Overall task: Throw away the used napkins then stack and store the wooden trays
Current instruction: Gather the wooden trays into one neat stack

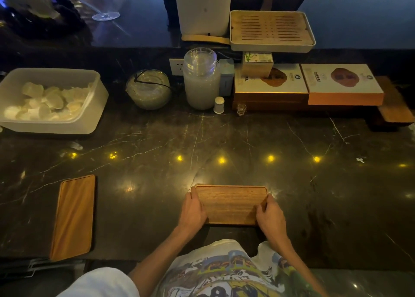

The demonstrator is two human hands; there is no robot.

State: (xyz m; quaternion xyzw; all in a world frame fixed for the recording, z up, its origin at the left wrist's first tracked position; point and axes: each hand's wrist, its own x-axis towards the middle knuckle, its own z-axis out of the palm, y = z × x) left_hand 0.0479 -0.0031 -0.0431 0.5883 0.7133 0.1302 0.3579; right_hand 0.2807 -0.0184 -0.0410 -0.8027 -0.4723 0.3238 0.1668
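Wooden tray (231, 203) lies on the dark marble counter (224, 144), at its near edge. The left hand (193, 211) grips the tray's left end, the right hand (270, 216) its right end. A second wooden tray (73, 217) lies well apart to the left. Beyond the tray stand a glass jar (201, 81) and boxes (307, 85), nothing between.
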